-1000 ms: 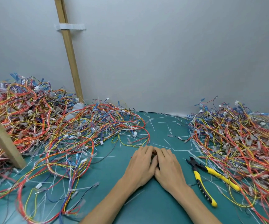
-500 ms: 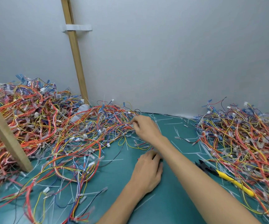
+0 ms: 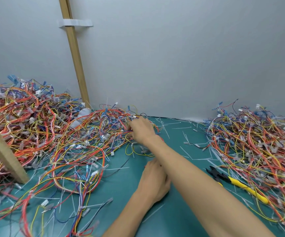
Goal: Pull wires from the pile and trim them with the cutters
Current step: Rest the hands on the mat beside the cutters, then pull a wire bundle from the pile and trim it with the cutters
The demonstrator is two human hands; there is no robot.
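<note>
A big tangled pile of red, orange, yellow and blue wires point(image 3: 40, 134) covers the left of the green mat. My right hand point(image 3: 140, 130) reaches across to the pile's right edge, its fingers curled into the wires there. My left hand point(image 3: 153, 183) rests palm down on the mat below it, partly under my right forearm. The cutters point(image 3: 237, 183), black jaws with yellow handles, lie on the mat at the right, apart from both hands.
A second wire pile point(image 3: 258, 151) fills the right side. Cut cable ties and wire ends point(image 3: 181, 132) litter the green mat point(image 3: 155, 219). A wooden strut point(image 3: 3, 151) slants at the left; another wooden post point(image 3: 73, 53) leans on the grey wall.
My right hand left my left hand, swung up and leftwards, and now digs into the left pile's edge. My left hand stays flat on the mat.
</note>
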